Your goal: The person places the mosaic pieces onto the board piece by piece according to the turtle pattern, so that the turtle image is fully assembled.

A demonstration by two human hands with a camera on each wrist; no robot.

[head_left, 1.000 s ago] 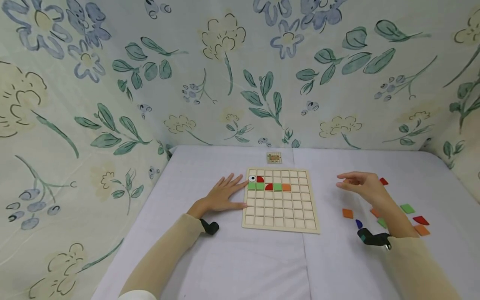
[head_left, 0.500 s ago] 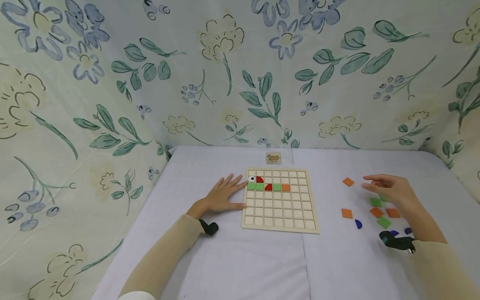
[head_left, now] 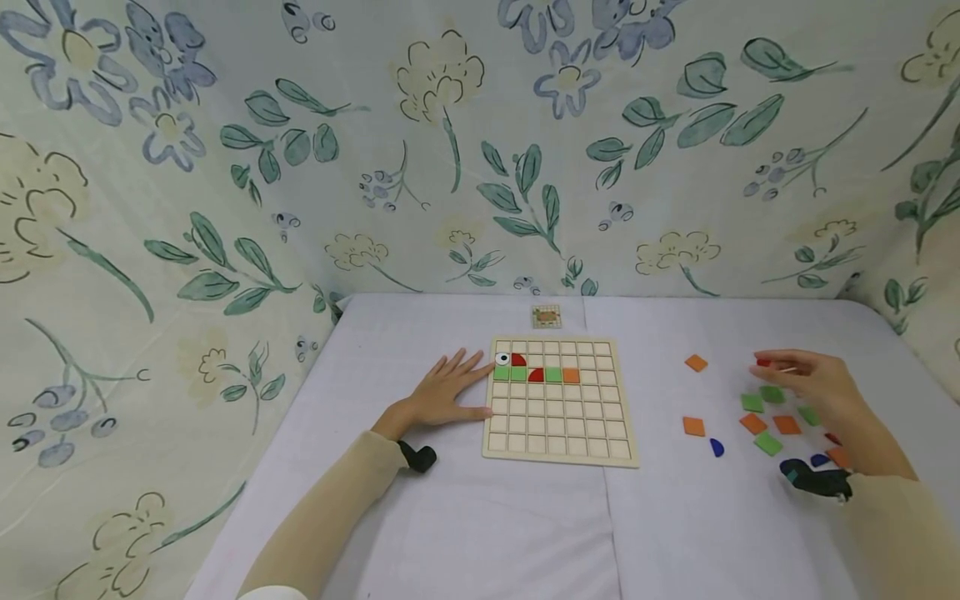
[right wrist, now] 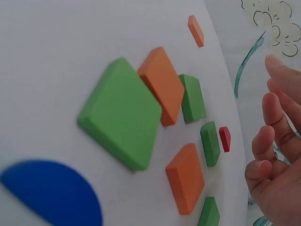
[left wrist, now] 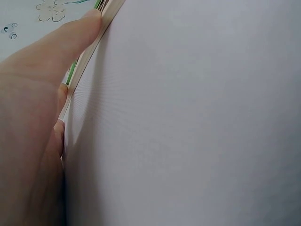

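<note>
A light wooden grid board (head_left: 560,402) lies on the table with its upper left cells partly filled. An eye piece (head_left: 503,358), red quarter-round pieces (head_left: 518,360), green squares (head_left: 552,375) and an orange square (head_left: 571,376) sit there in two rows. My left hand (head_left: 442,389) rests with spread fingers against the board's left edge; in the left wrist view the thumb (left wrist: 70,40) touches that edge. My right hand (head_left: 813,379) hovers with loosely bent fingers by a red piece (head_left: 762,362). The right wrist view shows this red piece (right wrist: 225,139) on the table, apart from the fingers.
Loose green squares (head_left: 768,443), orange squares (head_left: 693,427) and blue half-round pieces (head_left: 717,447) are scattered at the right. Part of them lies beneath the right forearm. A small picture card (head_left: 547,316) lies behind the board. A floral cloth (head_left: 450,167) hangs behind the table.
My right hand has moved rightward to the red piece. The orange square at the upper left of the loose pieces, out of sight before, now shows. My left hand has stayed put.
</note>
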